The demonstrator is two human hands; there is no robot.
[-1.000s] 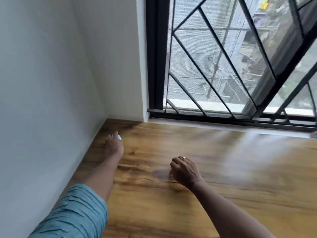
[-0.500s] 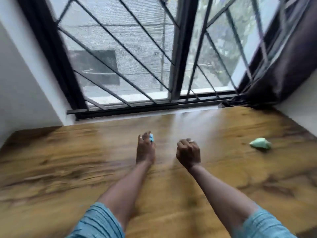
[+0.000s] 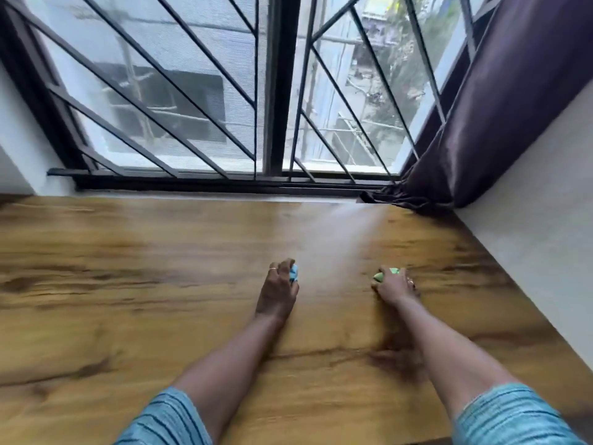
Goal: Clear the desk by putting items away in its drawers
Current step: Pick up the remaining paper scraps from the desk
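- Since half a second ago, the right hand (image 3: 395, 285) has reached out to the right and now sits on top of the little green thing (image 3: 385, 273). Back then the green thing lay by itself on the table (image 3: 128, 284), well apart from that hand.
- Back then the right hand was a closed fist with nothing in it. Now its fingers curl over the green thing and its thumb is at the left side, so it grips it.
- Only a bit of the green thing peeks out, between the thumb and the fingers. It is too blurry to say what it is.
- The green thing is down on the table, on the right half, near the white wall (image 3: 529, 236) but not touching it.
- The left hand (image 3: 276, 292) has kept its hold on a little blue thing (image 3: 293, 273). Its fingers curl round it, and the blue thing sticks out on the right side of the hand, by the fingertips.
- The left hand is low over the middle of the table. I cannot tell if the blue thing touches the wood.
- The two hands are side by side with bare wood between them, so the blue thing and the green thing are apart.
- Both arms have blue striped sleeves (image 3: 167, 419).
- Behind the table is a window (image 3: 192, 91) with dark slanted bars. A purple curtain (image 3: 497, 107) hangs at the right, and its end is bunched up in the far corner.
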